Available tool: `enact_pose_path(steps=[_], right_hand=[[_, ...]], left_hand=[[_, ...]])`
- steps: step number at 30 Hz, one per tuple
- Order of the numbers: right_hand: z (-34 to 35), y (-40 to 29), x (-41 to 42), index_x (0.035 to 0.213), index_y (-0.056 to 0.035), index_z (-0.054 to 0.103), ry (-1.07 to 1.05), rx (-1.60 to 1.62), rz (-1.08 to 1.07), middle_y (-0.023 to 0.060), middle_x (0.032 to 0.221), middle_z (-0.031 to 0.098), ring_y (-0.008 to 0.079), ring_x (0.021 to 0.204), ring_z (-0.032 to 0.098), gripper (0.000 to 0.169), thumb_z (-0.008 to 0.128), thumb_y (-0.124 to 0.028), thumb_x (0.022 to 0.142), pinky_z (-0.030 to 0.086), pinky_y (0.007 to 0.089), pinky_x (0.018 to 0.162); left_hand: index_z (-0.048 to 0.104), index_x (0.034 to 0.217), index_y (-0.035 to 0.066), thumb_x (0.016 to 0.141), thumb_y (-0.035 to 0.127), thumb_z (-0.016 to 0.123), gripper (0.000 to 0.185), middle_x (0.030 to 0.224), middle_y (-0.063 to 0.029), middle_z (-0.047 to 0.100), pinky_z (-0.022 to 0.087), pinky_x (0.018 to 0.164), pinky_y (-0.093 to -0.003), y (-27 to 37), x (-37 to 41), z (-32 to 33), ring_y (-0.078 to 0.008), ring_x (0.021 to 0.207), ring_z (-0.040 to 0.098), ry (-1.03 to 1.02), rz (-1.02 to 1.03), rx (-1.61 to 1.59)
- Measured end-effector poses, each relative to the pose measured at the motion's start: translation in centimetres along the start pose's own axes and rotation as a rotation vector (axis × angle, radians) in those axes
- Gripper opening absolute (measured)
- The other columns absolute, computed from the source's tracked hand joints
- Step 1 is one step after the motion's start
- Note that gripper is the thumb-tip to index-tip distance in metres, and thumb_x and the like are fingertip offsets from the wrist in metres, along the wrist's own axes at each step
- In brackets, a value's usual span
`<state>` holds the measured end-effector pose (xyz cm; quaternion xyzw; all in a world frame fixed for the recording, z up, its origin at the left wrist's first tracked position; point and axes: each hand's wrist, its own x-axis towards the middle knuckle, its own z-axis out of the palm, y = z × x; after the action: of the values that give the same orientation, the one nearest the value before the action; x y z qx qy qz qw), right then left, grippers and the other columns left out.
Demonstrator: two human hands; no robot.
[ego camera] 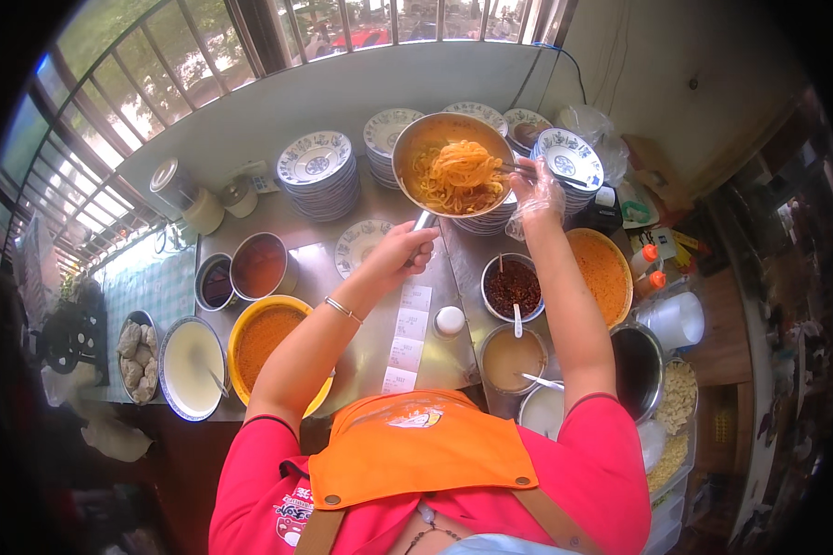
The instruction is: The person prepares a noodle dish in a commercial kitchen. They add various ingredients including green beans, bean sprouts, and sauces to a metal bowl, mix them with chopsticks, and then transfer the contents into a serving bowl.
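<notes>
My left hand point(404, 251) grips the handle of a round metal pan point(401, 191), which is held up over the back of the counter. Inside the pan lie noodles point(461, 173) coated in orange sauce, part of them bunched up in a mound. In a clear plastic glove, my right hand point(536, 191) holds dark chopsticks point(517, 168) whose tips reach into the noodles. Below the pan, a patterned plate point(361, 243) rests on the counter, partly hidden by my left forearm. Stacked patterned plates point(562, 163) stand close to my right hand.
A metal counter point(312, 260) bears a paper strip point(408, 340) and a white-capped jar point(449, 322). Left are a yellow basin point(239, 326) and a white bowl point(193, 368). Right are a chili bowl point(510, 284), a sauce bowl point(510, 361) and an orange tub point(600, 267). Another plate stack point(317, 177) stands behind.
</notes>
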<state>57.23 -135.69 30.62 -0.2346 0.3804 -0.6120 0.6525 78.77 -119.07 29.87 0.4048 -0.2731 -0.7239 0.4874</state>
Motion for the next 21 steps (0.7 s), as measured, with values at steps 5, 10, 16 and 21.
enact_pose_path(steps=[5, 10, 16, 21], right_hand=[[2.8, 4.4, 3.8, 0.098, 0.0039, 0.066, -0.131, -0.078, 0.006, 0.0113, 0.087, 0.062, 0.0195, 0.073, 0.061, 0.034, 0.056, -0.028, 0.1, 0.055, 0.0282, 0.064], [10.2, 9.4, 5.3, 0.101, 0.005, 0.065, -0.238, 0.09, 0.205, 0.0113, 0.079, 0.062, 0.0208, 0.07, 0.064, 0.039, 0.055, -0.032, 0.1, 0.058, 0.0291, 0.063], [20.1, 16.5, 5.4, 0.099, 0.0038, 0.064, -0.29, 0.158, 0.327, 0.0152, 0.091, 0.062, 0.0243, 0.075, 0.062, 0.038, 0.052, -0.033, 0.102, 0.059, 0.0308, 0.066], [25.3, 22.1, 5.9, 0.096, 0.0036, 0.064, -0.299, 0.09, 0.404, 0.0147, 0.087, 0.059, 0.0237, 0.075, 0.06, 0.043, 0.05, -0.036, 0.102, 0.058, 0.032, 0.068]], left_hand=[[0.046, 0.089, 0.01, 0.091, 0.009, 0.065, 0.019, 0.07, 0.0035, 0.045, 0.03, 0.042, -0.02, 1.8, -0.8, -2.7, -0.005, 0.053, 0.042, 0.119, 0.03, -0.012], [0.047, 0.09, 0.01, 0.09, 0.011, 0.066, 0.018, 0.071, 0.0026, 0.046, 0.03, 0.044, -0.0207, 5.4, -2.8, -7.7, -0.0059, 0.055, 0.044, 0.288, 0.12, 0.058], [0.052, 0.093, 0.004, 0.088, 0.014, 0.066, 0.018, 0.07, -0.0015, 0.053, 0.038, 0.044, -0.0253, 9.5, -3.6, -15.2, -0.01, 0.051, 0.049, 0.634, 0.257, 0.332], [0.053, 0.095, -0.001, 0.086, 0.015, 0.067, 0.023, 0.067, -0.0085, 0.057, 0.042, 0.042, -0.0302, 10.2, -2.7, -21.8, -0.0169, 0.048, 0.055, 0.845, 0.306, 0.564]])
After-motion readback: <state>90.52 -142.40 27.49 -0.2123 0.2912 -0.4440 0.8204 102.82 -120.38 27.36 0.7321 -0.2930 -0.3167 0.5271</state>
